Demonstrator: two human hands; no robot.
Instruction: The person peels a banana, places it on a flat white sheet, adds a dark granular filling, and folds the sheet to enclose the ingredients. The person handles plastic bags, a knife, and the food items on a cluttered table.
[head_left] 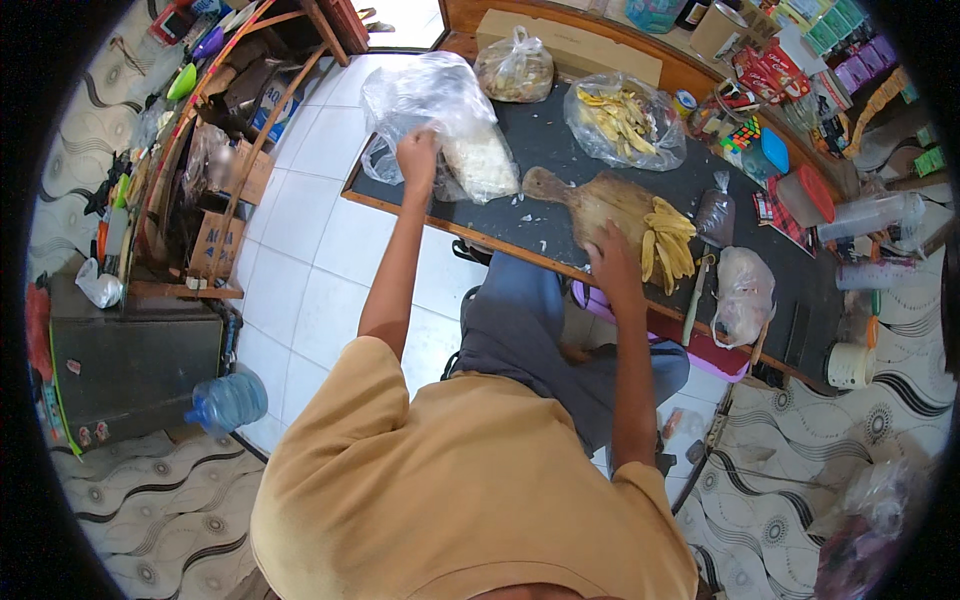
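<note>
My left hand [418, 155] is closed on a crumpled clear plastic bag [425, 90], lifting part of it at the table's left end. Beside that hand, on the tabletop, lies a clear bag with whitish contents [480, 165]. My right hand [618, 265] rests at the near edge of a wooden cutting board [605, 200], its fingers extended and apart. A bunch of yellow strips, like banana peels [667, 243], lies at the board's right end. Right of them is a knife [694, 305], close to the table's front edge.
More yellow peels fill an open clear bag [622, 120] at the back. A tied bag [515, 68] stands behind the board. Farther right are a white plastic bag [744, 295], a dark-filled bag [716, 212] and a red-lidded container [805, 195]. A water bottle [228, 402] lies at left.
</note>
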